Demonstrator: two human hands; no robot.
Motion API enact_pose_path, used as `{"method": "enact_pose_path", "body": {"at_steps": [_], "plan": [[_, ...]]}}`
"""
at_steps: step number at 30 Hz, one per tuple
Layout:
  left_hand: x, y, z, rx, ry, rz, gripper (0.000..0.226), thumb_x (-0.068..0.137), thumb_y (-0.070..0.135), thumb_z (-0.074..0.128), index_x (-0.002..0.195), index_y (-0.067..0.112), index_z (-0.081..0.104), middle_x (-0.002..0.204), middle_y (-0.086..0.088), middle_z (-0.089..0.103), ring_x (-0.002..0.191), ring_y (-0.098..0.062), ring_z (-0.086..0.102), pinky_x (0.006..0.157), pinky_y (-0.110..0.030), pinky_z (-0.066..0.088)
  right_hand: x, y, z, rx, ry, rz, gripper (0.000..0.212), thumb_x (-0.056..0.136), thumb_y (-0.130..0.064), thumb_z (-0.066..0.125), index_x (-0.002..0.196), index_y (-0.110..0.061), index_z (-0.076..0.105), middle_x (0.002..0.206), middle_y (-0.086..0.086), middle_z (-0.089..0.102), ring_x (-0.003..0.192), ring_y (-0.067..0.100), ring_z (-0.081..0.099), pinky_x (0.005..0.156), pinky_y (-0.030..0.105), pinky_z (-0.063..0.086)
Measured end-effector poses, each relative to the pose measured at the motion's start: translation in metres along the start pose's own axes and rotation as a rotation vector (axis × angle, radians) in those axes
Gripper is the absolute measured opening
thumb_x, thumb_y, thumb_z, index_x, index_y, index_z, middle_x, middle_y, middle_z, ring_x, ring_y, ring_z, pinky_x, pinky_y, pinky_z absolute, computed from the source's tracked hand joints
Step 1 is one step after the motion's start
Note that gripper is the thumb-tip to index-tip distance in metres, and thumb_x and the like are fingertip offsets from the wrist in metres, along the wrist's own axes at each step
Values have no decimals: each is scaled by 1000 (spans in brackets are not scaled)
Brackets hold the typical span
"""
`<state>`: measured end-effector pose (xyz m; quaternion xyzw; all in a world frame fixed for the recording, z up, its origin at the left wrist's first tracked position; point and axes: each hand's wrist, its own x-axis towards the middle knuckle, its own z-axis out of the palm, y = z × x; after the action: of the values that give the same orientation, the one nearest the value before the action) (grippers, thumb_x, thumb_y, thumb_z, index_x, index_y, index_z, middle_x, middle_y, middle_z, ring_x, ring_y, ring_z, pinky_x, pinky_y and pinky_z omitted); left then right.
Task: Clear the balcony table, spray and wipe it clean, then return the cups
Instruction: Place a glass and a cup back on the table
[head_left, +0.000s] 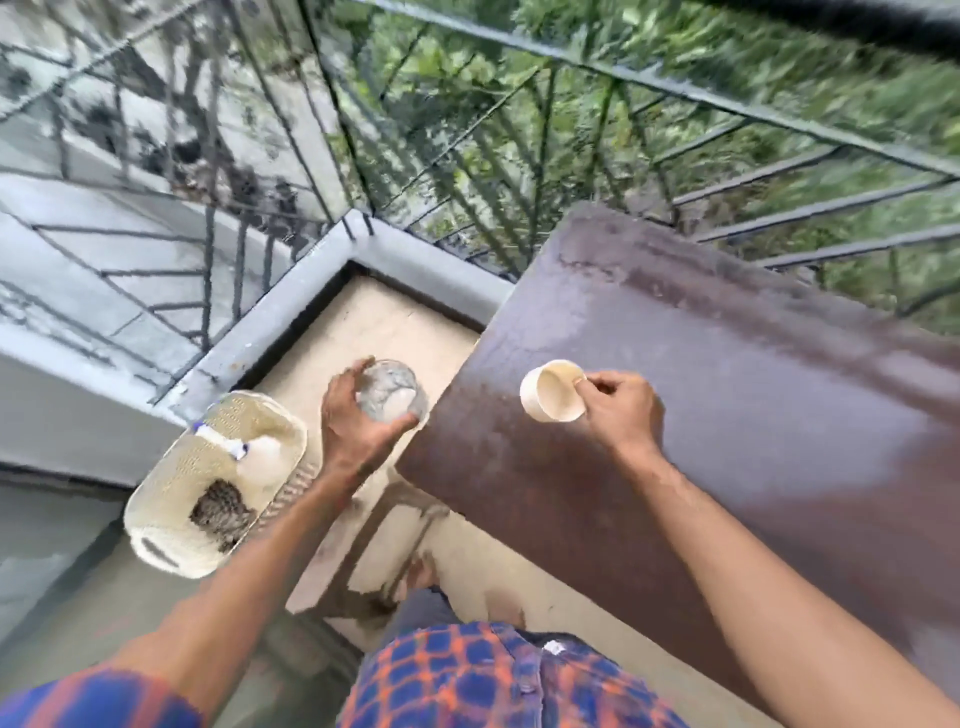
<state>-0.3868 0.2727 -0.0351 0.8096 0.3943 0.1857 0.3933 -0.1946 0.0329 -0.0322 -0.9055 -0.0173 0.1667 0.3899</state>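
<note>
My right hand (621, 410) pinches the rim of a small cream cup (551, 391), tilted on its side over the near left part of the brown table (727, 374). My left hand (358, 421) grips a clear glass (392, 389) from above, held in the air just left of the table's edge, over the balcony floor. The tabletop looks damp and bare apart from the cup.
A white plastic basket (171, 519) stands on the floor at the left, holding a white spray bottle (260, 457) and a dark cloth (221, 506). A metal railing (675, 88) and a low grey kerb (291, 312) close the balcony behind the table.
</note>
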Motion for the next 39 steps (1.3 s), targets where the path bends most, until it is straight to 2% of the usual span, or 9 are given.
{"method": "enact_pose_path", "body": {"at_steps": [2, 5, 8, 13, 17, 24, 26, 29, 39], "plan": [[18, 37, 31, -30, -94, 66, 90, 47, 43, 79, 130, 16, 58, 116, 4, 58, 106, -15, 57, 96, -28, 46, 13, 24, -38, -21, 96, 84, 23, 87, -37, 72, 103, -28, 85, 107, 0, 82, 102, 29, 74, 74, 30, 49], [40, 81, 75, -43, -220, 159, 89, 45, 49, 78, 126, 18, 60, 111, 4, 60, 103, -14, 58, 93, -26, 46, 27, 53, -76, -49, 183, 201, 22, 84, -35, 71, 100, -26, 85, 102, 5, 81, 100, 34, 73, 76, 33, 52], [62, 120, 115, -19, -310, 208, 86, 50, 39, 86, 128, 15, 60, 115, -2, 65, 108, -18, 61, 91, -20, 43, 38, 67, -99, -58, 251, 291, 24, 82, -37, 70, 95, -24, 84, 95, 6, 81, 97, 34, 75, 75, 33, 55], [91, 168, 171, 32, -409, 286, 103, 42, 63, 69, 133, 17, 56, 121, -8, 63, 113, -24, 58, 99, -33, 44, 61, 66, -125, -121, 307, 304, 23, 83, -29, 69, 98, -19, 84, 101, 14, 80, 99, 39, 74, 78, 36, 57], [124, 194, 215, 61, -485, 347, 97, 48, 53, 76, 136, 17, 55, 116, -5, 63, 105, -22, 59, 91, -25, 42, 95, 60, -133, -133, 345, 343, 23, 84, -27, 65, 94, -14, 81, 99, 18, 78, 98, 42, 71, 75, 35, 50], [184, 205, 270, 59, -490, 385, 90, 53, 45, 75, 136, 17, 53, 110, 2, 53, 101, -15, 50, 88, -23, 36, 166, 39, -133, -105, 375, 384, 19, 84, -25, 63, 70, -13, 65, 89, 14, 74, 95, 39, 70, 73, 32, 44], [199, 204, 283, 79, -480, 392, 89, 52, 47, 76, 133, 18, 54, 114, -2, 57, 105, -20, 53, 88, -24, 36, 186, 33, -130, -105, 385, 374, 14, 86, -26, 63, 79, -18, 72, 101, 15, 77, 103, 39, 70, 79, 34, 46], [214, 204, 297, 85, -496, 388, 91, 52, 49, 77, 133, 18, 54, 119, -8, 59, 110, -24, 55, 91, -27, 38, 210, 29, -123, -109, 392, 381, 25, 84, -27, 64, 97, -15, 81, 107, 14, 78, 107, 38, 70, 80, 31, 45], [226, 200, 313, 84, -509, 428, 96, 50, 60, 70, 134, 16, 51, 114, -8, 57, 106, -26, 54, 97, -40, 46, 249, 27, -99, -114, 340, 417, 34, 74, -35, 59, 92, -17, 82, 96, 11, 79, 99, 38, 71, 87, 37, 56]]}}
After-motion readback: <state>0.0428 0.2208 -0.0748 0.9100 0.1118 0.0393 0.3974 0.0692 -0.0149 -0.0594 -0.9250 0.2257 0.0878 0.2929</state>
